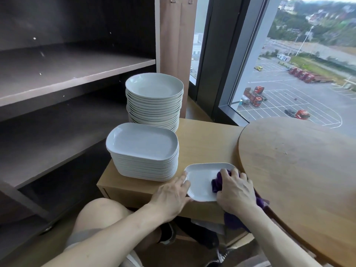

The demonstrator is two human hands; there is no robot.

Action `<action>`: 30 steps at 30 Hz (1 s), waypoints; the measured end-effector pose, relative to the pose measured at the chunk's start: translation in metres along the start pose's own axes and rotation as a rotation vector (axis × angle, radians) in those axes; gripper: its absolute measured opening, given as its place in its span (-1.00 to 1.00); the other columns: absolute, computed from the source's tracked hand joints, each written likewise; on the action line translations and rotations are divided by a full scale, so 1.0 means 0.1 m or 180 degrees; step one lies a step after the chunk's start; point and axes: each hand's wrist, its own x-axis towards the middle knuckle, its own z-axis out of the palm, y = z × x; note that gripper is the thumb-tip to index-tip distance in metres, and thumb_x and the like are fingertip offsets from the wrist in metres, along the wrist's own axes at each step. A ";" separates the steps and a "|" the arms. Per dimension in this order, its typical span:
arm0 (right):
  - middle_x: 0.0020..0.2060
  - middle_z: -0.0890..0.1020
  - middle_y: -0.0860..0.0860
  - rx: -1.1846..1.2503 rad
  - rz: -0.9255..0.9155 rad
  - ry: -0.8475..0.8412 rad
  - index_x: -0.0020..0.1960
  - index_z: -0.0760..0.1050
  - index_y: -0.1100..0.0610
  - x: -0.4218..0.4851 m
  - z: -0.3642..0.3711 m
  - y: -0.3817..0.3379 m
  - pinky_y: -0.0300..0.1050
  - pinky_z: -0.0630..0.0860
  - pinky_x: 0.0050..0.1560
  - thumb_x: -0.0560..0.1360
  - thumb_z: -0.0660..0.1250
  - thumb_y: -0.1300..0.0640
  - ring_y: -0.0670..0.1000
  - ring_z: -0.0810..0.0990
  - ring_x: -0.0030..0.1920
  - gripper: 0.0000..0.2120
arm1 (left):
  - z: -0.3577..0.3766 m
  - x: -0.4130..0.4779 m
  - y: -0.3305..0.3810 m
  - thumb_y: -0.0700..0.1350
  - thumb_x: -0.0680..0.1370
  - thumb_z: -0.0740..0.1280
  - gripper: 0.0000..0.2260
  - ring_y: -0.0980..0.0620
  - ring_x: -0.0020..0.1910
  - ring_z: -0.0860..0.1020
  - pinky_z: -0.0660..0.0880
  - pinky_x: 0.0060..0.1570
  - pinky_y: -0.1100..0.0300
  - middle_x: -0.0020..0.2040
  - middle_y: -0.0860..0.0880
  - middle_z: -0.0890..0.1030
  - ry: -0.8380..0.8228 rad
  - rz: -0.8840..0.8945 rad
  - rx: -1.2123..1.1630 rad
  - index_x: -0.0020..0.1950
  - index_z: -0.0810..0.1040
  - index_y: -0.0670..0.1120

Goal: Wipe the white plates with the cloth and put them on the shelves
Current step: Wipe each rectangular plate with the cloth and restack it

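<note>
A single white rectangular plate (200, 180) lies on the low wooden cabinet (208, 139) near its front edge. My left hand (171, 195) holds the plate's left rim, fingers on top and thumb at the near edge. My right hand (236, 189) grips a purple cloth (218, 183) and presses it onto the plate's right part. Behind stand a stack of white rectangular plates (142, 151) and a taller stack of round white plates (154, 101). Dark brown shelves (57, 74) are on the left.
A round wooden tabletop (300, 170) overlaps the cabinet's right side, close to my right hand. A large window (289, 64) stands behind. My bent knee (100, 214) is below the cabinet's front. More purple cloth hangs under my right wrist.
</note>
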 end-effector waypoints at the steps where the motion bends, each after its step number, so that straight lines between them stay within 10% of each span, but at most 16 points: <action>1: 0.40 0.39 0.08 0.0034 -0.0040 -0.0009 0.44 0.27 -0.01 -0.07 0.02 0.00 0.06 0.39 0.30 0.49 0.27 0.00 0.16 0.40 0.31 -0.47 | 0.00 0.00 -0.01 0.14 0.68 0.22 -0.61 -0.07 0.55 0.26 0.41 0.34 -0.02 0.69 -0.04 -0.02 0.0010 0.0026 -0.0009 0.40 0.32 -0.07; 8: 0.18 0.46 -0.09 0.0418 -0.0783 -0.0086 0.28 0.39 -0.12 -0.25 0.10 -0.18 0.00 0.33 0.16 0.37 0.19 -0.01 0.10 0.39 0.16 -0.53 | 0.03 0.06 -0.03 0.14 0.59 0.37 -0.18 -0.09 0.43 0.42 0.39 0.30 0.07 0.59 0.00 0.24 0.0053 -0.0169 -0.0388 0.65 -0.07 -0.04; 19: 0.15 0.49 -0.19 0.1426 -0.0767 0.0097 0.33 0.46 -0.22 -0.02 0.22 -0.62 -0.01 0.39 0.27 0.27 0.15 0.03 -0.03 0.35 0.15 -0.38 | -0.10 0.05 -0.02 -0.06 0.52 0.36 -0.40 -0.18 0.16 0.59 0.51 0.09 -0.02 0.21 -0.04 0.57 0.0079 -0.0400 -0.0873 0.47 0.14 -0.01; 30: 0.41 0.38 0.06 0.0736 0.0325 0.0085 0.42 0.27 -0.04 0.15 0.07 -0.13 0.09 0.40 0.29 0.48 0.25 -0.03 0.19 0.37 0.32 -0.48 | 0.02 0.08 -0.03 0.15 0.57 0.35 -0.31 -0.10 0.45 0.42 0.42 0.31 0.04 0.60 -0.02 0.24 0.0260 -0.0118 -0.0118 0.59 0.13 -0.05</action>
